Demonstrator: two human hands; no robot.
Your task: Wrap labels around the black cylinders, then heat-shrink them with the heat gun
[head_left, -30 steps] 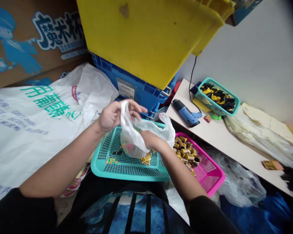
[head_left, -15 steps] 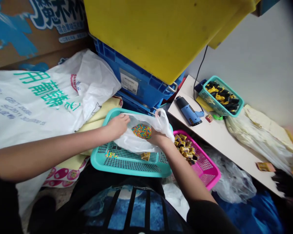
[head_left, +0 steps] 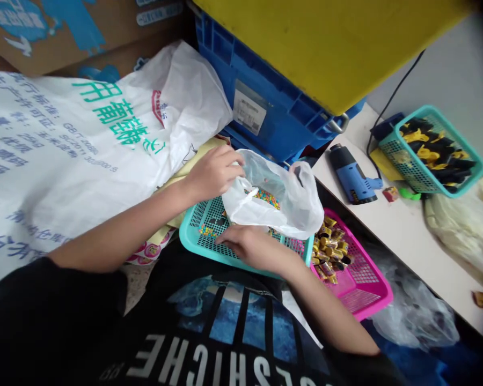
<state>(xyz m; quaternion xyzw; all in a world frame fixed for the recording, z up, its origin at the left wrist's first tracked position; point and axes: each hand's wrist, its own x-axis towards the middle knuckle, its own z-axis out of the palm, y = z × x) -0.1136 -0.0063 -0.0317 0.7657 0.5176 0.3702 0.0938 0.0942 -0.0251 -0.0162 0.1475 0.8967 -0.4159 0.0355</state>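
A white plastic bag (head_left: 257, 214) with small round multicoloured candies (head_left: 269, 199) inside lies on a teal mesh basket (head_left: 193, 241). My left hand (head_left: 217, 170) pinches the bag's far left rim. My right hand (head_left: 253, 247) is outside the bag, low over the basket's near side, with its fingers together and pointing left. Its fingertips are just right of a small pile of candies (head_left: 207, 230) in the basket. What the right fingers hold, if anything, is hidden. The bag covers much of the basket's right half.
Right of the teal basket sits a pink basket (head_left: 376, 284) of gold-wrapped pieces. A blue heat gun (head_left: 352, 174) and another teal basket (head_left: 437, 147) occupy the white table (head_left: 422, 241). Blue crates (head_left: 261, 80) stand behind; a large white sack (head_left: 84, 161) lies at left.
My right hand has come out of the bag to the basket's near side by the candy pile. My left hand has kept hold of the rim. The camera view has shifted.
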